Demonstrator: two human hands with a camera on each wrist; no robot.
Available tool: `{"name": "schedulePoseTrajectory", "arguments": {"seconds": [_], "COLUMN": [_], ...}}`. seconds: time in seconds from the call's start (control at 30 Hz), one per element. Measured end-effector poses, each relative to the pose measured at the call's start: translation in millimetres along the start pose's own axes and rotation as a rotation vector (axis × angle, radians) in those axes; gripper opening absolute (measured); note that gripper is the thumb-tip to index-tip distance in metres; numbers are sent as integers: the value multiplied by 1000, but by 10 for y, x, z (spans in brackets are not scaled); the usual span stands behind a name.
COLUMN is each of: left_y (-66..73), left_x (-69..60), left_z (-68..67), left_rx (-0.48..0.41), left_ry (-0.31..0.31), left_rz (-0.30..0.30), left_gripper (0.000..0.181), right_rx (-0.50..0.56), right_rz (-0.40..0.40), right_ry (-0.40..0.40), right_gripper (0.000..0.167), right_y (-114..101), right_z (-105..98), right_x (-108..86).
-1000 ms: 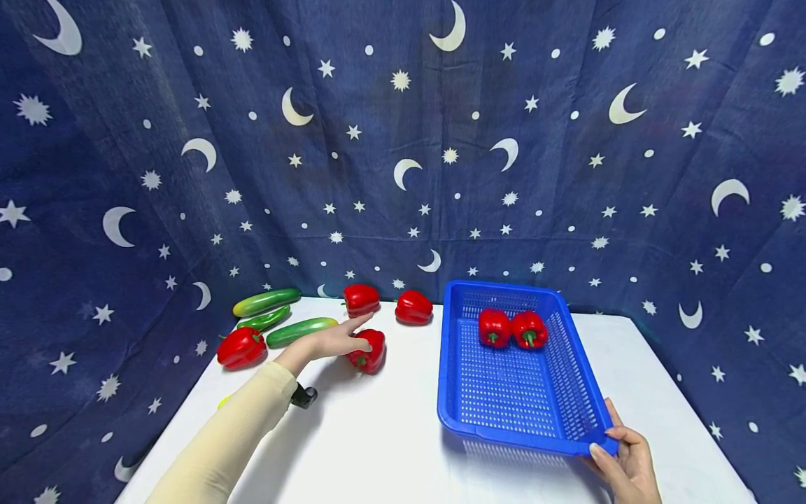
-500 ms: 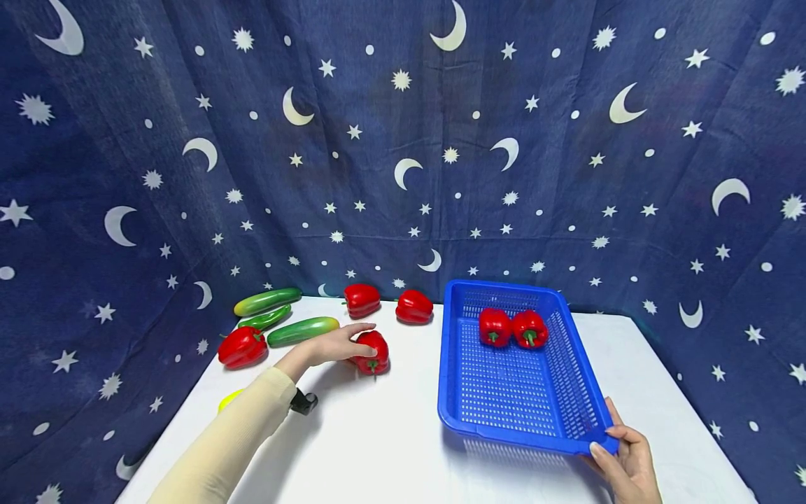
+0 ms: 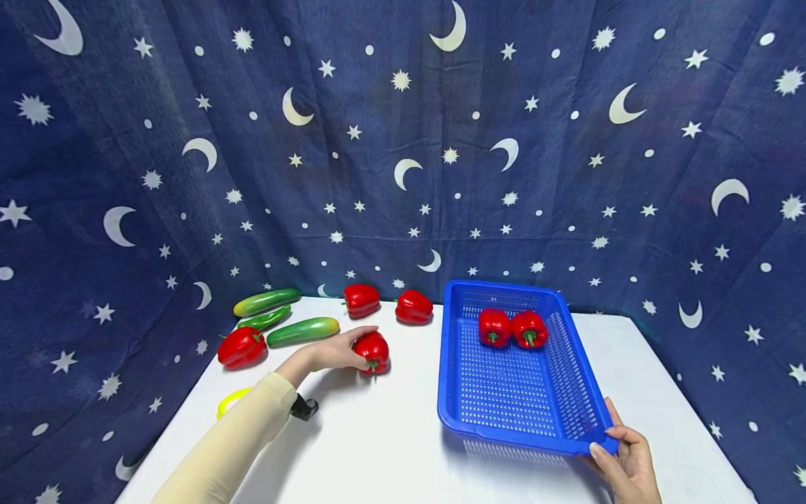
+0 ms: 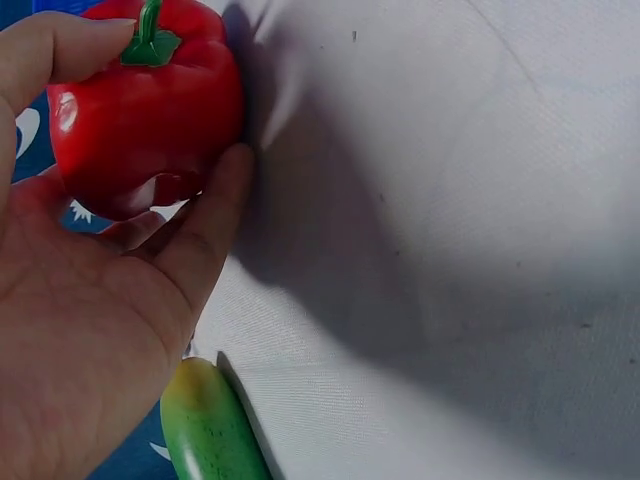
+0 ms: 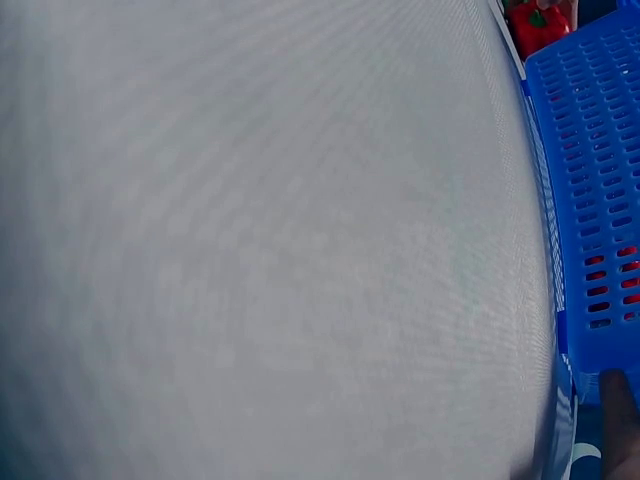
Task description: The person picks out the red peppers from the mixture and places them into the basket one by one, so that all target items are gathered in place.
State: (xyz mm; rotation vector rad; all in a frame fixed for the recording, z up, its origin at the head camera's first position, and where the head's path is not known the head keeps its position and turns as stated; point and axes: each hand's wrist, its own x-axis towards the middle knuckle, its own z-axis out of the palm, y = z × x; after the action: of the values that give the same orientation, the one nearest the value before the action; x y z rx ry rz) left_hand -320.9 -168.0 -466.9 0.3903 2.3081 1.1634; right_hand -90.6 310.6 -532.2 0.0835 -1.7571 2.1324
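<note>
My left hand (image 3: 334, 351) curls its thumb and fingers round a red pepper (image 3: 373, 352) on the white table, left of the basket. In the left wrist view the thumb lies by the green stem of this pepper (image 4: 150, 110), with fingers along its far and lower sides. My right hand (image 3: 630, 462) grips the near right corner of the blue basket (image 3: 516, 437), thumb on the rim. Two red peppers, one (image 3: 495, 327) beside the other (image 3: 529, 330), lie inside toward the back.
Behind the left hand are two red peppers (image 3: 362, 300) (image 3: 413, 307). Further left lie two cucumbers (image 3: 267, 301) (image 3: 303, 331), a green chili (image 3: 264, 318), a red pepper (image 3: 242, 348) and a yellow item (image 3: 231, 402) partly behind the sleeve. A patterned curtain (image 3: 403, 175) borders the table.
The left hand has closed round the red pepper, which has shifted slightly right and turned, its stem now facing nearer. The right hand and basket have not moved.
</note>
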Motion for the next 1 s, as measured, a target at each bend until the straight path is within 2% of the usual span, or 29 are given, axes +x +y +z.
{"name": "schedulePoseTrajectory", "arguments": {"seconds": [0.43, 1.0], "left_y": [-58, -97], "left_x": [-22, 5], "left_z": [3, 51], "left_rx": [14, 19], "left_ry": [10, 43], "left_rz": [13, 36], "left_gripper": [90, 87], "right_rx": [-13, 30], "right_rz": [3, -21], "right_ry": [-1, -12], "right_gripper": [35, 34], "right_y": [-8, -2], "right_z": [-2, 3], "right_x": [-5, 7]}}
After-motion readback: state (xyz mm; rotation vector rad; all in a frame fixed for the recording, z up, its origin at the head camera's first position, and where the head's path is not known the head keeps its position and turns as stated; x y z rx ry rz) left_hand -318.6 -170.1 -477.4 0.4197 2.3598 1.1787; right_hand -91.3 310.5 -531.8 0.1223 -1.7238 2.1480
